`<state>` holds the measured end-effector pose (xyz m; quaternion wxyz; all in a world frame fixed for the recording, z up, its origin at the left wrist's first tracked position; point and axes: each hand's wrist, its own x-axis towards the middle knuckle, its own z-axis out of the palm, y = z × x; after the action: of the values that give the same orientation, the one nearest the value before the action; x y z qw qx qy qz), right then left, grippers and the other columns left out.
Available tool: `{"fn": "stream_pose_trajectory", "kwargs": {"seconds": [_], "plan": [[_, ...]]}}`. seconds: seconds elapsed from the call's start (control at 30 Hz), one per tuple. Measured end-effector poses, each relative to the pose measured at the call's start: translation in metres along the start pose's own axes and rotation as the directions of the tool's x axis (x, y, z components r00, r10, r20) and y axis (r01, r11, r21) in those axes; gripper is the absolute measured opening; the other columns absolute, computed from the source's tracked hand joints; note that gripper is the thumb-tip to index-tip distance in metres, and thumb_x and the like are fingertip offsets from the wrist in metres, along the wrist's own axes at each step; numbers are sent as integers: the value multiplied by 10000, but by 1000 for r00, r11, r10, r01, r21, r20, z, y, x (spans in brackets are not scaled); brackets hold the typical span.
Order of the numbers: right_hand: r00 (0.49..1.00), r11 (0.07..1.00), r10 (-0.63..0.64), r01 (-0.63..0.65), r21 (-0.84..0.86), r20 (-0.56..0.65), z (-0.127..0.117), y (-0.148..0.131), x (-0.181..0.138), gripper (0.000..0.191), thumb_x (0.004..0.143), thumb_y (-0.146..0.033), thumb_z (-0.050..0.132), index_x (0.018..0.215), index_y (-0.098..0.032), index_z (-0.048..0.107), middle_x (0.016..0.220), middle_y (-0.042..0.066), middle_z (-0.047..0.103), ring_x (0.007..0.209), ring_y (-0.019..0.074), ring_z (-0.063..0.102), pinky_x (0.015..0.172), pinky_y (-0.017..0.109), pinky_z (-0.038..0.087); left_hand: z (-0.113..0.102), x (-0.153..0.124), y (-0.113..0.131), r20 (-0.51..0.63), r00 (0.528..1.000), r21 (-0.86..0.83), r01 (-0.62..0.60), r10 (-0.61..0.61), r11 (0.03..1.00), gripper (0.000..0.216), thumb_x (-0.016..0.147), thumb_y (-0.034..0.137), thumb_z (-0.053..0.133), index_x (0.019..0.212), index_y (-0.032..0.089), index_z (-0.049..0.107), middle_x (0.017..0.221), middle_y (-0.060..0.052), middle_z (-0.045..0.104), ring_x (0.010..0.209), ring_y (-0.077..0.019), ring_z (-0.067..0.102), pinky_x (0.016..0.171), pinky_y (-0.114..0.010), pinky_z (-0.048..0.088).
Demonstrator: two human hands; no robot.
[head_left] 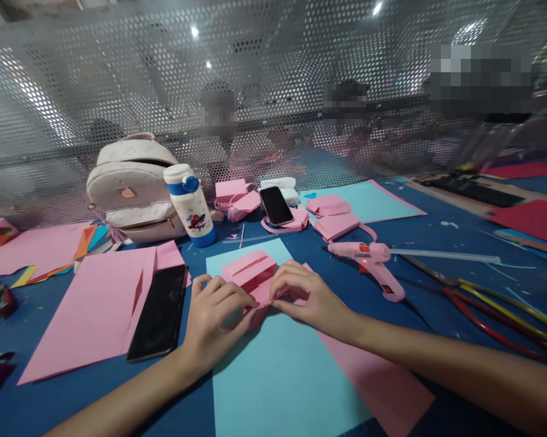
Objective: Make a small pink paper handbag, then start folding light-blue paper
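Note:
A folded pink paper piece lies on a light blue sheet in front of me. My left hand has its fingers curled and pinches the near left edge of the pink piece. My right hand presses and pinches its near right edge. Both hands meet over the fold, which partly hides the paper under them.
A black phone lies on a pink sheet at my left. A pink glue gun, scissors, a water bottle, a small backpack, a second phone and more folded pink pieces lie behind. A perforated metal screen closes the back.

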<state>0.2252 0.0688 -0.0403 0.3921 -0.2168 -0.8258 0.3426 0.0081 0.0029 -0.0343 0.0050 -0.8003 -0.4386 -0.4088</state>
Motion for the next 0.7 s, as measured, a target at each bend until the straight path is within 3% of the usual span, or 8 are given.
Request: {"fn": "stream_pose_trajectory", "kwargs": {"seconds": [0.43, 0.7], "plan": [[999, 999, -43, 43, -18, 9, 1, -1, 0, 81, 869, -168, 730, 849, -212, 665, 873, 36, 682, 875, 201, 560, 723, 322, 461, -1, 1, 2, 8, 1000, 13, -9, 9, 1000, 104, 944, 240, 669, 847, 261, 699, 800, 50, 731, 726, -157, 572, 844, -394, 281], [997, 997, -72, 70, -39, -29, 0, -3, 0, 80, 904, -215, 701, 837, -213, 657, 857, 32, 697, 842, 193, 581, 776, 352, 449, 0, 0, -3, 1, 999, 43, -41, 41, 998, 81, 956, 289, 670, 895, 263, 716, 847, 28, 723, 750, -163, 566, 820, -377, 281]]}}
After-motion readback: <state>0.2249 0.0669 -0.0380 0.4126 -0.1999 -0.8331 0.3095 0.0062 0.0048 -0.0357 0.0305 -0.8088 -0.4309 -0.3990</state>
